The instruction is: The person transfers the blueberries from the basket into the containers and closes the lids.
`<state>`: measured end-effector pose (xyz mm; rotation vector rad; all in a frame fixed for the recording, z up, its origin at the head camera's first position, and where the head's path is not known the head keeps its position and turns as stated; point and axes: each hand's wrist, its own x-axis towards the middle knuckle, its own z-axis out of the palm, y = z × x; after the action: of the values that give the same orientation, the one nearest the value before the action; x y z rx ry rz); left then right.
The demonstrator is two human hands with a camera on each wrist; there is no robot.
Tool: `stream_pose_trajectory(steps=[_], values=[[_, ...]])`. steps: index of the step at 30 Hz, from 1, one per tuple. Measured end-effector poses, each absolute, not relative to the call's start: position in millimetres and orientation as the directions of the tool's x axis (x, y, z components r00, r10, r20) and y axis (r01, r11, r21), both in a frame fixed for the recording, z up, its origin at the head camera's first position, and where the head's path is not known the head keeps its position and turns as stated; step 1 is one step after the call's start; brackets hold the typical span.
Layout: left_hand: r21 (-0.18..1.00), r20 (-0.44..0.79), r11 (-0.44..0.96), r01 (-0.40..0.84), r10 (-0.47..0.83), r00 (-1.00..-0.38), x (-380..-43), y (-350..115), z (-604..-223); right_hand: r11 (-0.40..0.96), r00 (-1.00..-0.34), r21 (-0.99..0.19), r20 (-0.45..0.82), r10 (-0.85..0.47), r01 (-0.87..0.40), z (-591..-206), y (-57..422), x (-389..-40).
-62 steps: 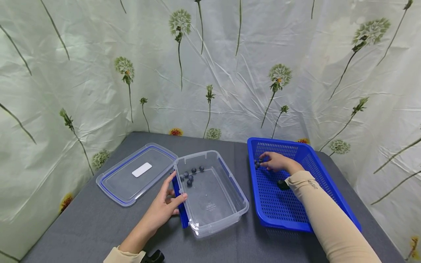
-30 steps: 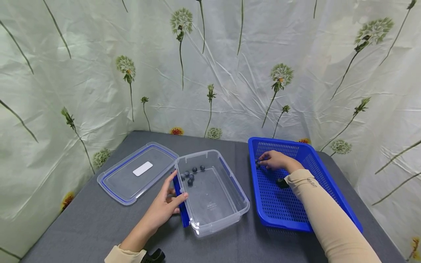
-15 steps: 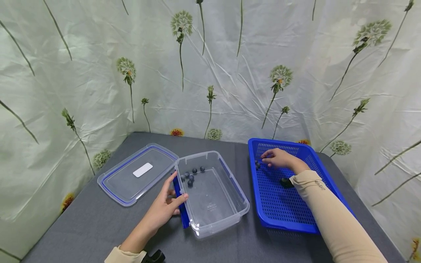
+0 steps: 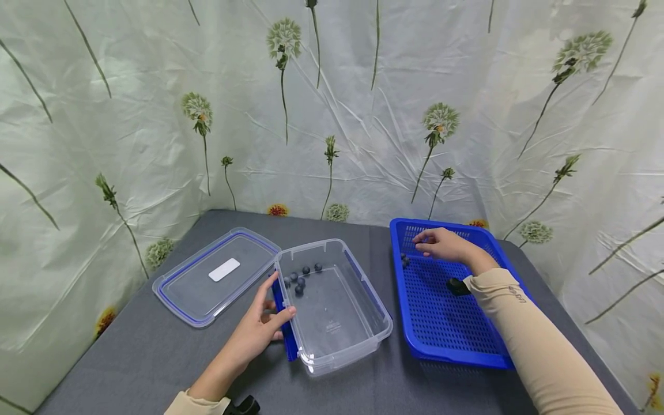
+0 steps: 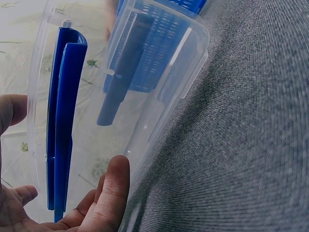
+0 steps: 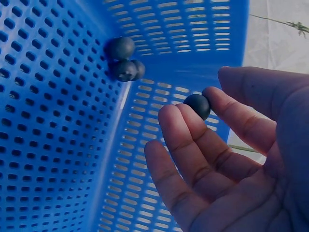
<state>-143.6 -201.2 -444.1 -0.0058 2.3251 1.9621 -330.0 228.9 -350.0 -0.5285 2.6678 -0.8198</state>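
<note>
My left hand [image 4: 256, 328] grips the latch side of a clear plastic food container [image 4: 344, 311], its thumb over the rim. Several blueberries [image 4: 301, 280] lie in the container's far left part. The left wrist view shows the container's blue latch [image 5: 67, 121] between the fingers. Over the far end of a blue plastic basket [image 4: 441, 323], my right hand [image 4: 443, 245] pinches one blueberry [image 6: 197, 106] between its fingertips, clear in the right wrist view. More blueberries [image 6: 123, 48] sit together in the basket's corner, apart from the hand.
A clear lid [image 4: 223, 294] with a blue seal and a white label lies on the grey tablecloth [image 4: 129, 357], left of the container. Behind the table hangs a pale curtain [image 4: 363, 115] with a dandelion print.
My right hand has lifted from the blueberries at the basket's left wall and shifted slightly right, with one blueberry in its fingertips. My left hand and the container stay put.
</note>
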Motion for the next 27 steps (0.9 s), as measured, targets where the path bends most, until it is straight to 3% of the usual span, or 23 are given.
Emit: stream_pose_trajectory(steps=[8, 27], values=[[0.985, -0.076, 0.160, -0.066, 0.063, -0.995, -143.0, -201.1, -444.4, 0.741, -0.887, -0.603, -0.116, -0.447, -0.295, -335.7, 226.1, -324.4], [0.983, -0.084, 0.170, -0.074, 0.054, -0.995, -143.3, -199.9, -443.9, 0.742, -0.856, -0.503, -0.007, -0.516, -0.443, -310.0, 191.8, -313.4]])
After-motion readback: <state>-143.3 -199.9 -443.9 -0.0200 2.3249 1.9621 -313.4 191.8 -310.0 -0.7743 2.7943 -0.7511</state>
